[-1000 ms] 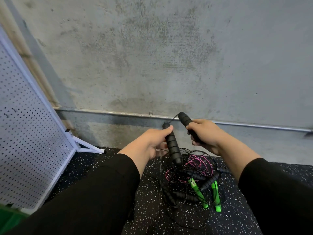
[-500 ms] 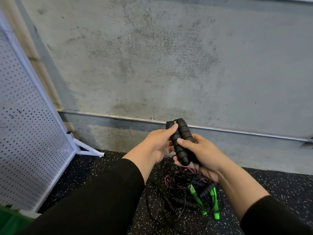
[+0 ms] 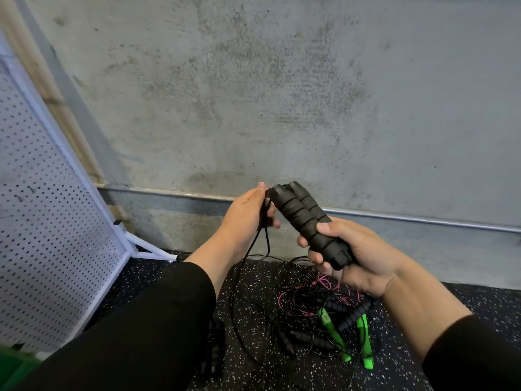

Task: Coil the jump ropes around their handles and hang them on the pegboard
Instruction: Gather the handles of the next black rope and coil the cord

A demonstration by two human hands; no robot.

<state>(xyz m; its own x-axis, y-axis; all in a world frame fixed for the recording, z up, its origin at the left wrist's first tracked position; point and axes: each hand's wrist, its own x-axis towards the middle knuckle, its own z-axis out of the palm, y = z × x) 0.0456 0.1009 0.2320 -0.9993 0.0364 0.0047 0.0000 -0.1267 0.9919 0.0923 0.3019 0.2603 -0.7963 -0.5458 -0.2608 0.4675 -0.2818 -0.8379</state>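
Observation:
My right hand [image 3: 358, 258] grips two black foam jump-rope handles [image 3: 304, 218] held side by side, tips pointing up and left. My left hand [image 3: 248, 213] pinches the thin black cord [image 3: 253, 241] just left of the handle tips; the cord hangs down to the floor. Below lies a tangled pile of ropes [image 3: 318, 314] with black handles, green handles [image 3: 363, 342] and a pink cord [image 3: 327, 283]. A white pegboard [image 3: 50, 221] leans at the left.
A concrete wall [image 3: 282, 94] with a metal pipe [image 3: 423, 220] along its base stands straight ahead. The floor is black speckled rubber [image 3: 169, 275]. The pegboard's white foot [image 3: 149, 246] sticks out toward the pile. Something green [image 3: 14, 368] shows at the bottom left corner.
Both handles, held apart one per hand a second ago, came together into my right hand. My left hand let go of its handle and took the cord near the tips.

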